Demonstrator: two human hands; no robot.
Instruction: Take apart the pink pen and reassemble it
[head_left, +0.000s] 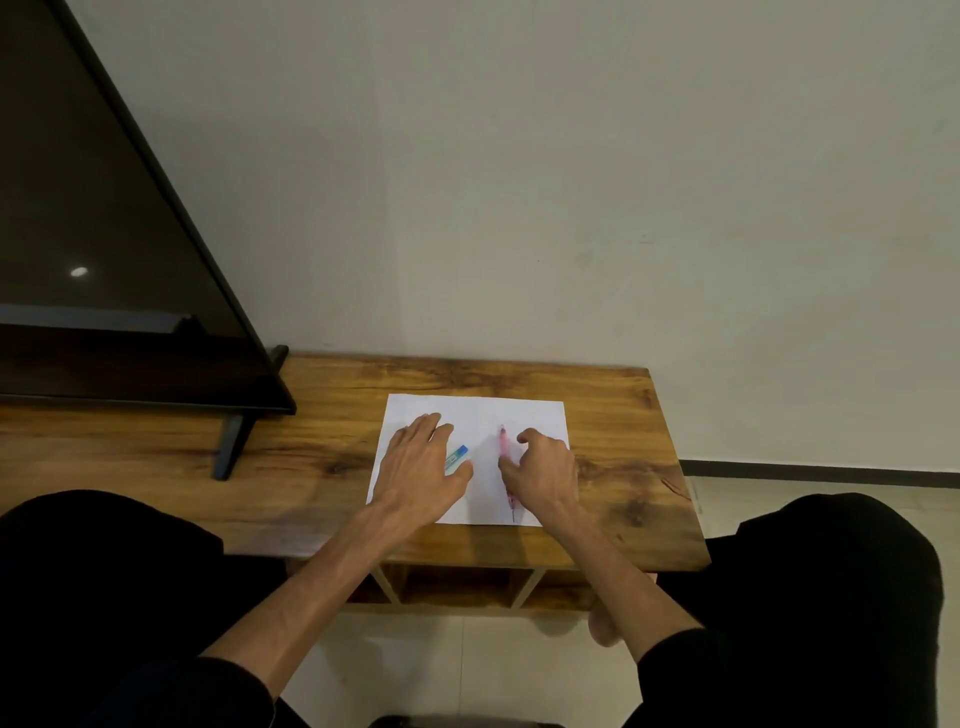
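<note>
Nearest the lens: dark-clad knees at 7 and 5 o'clock, black sleeves pushed up, bare forearms reaching toward 12. Beyond them the wooden table (597, 415), with a white sheet of paper (478, 410) lying flat near its front edge. Left hand (423, 467) lies palm-down over the sheet's left half, fingers straight and slightly spread, holding nothing; a blue-and-white pen-like object (457, 457) pokes out from under its thumb side at about 2 o'clock of the hand. Right hand (543, 473) sits on the sheet's right half, fingers curled down, thumb reaching toward 9 o'clock at the pink pen (503, 452); whether the thumb touches the barrel or only nears it I cannot tell. The pen lies on the paper between the hands, long axis running 12 to 6, lower end part-hidden by the right hand, a dark thin tip showing near the sheet's front edge. Judgement: light, stiff, smooth plastic, apt to roll or skid on paper; small inner parts may spring loose once opened. Best taken mid-barrel with thumb and forefinger, the other hand gripping the tip section to twist. Dark TV screen (104, 208) stands at 10 o'clock on the table.
</note>
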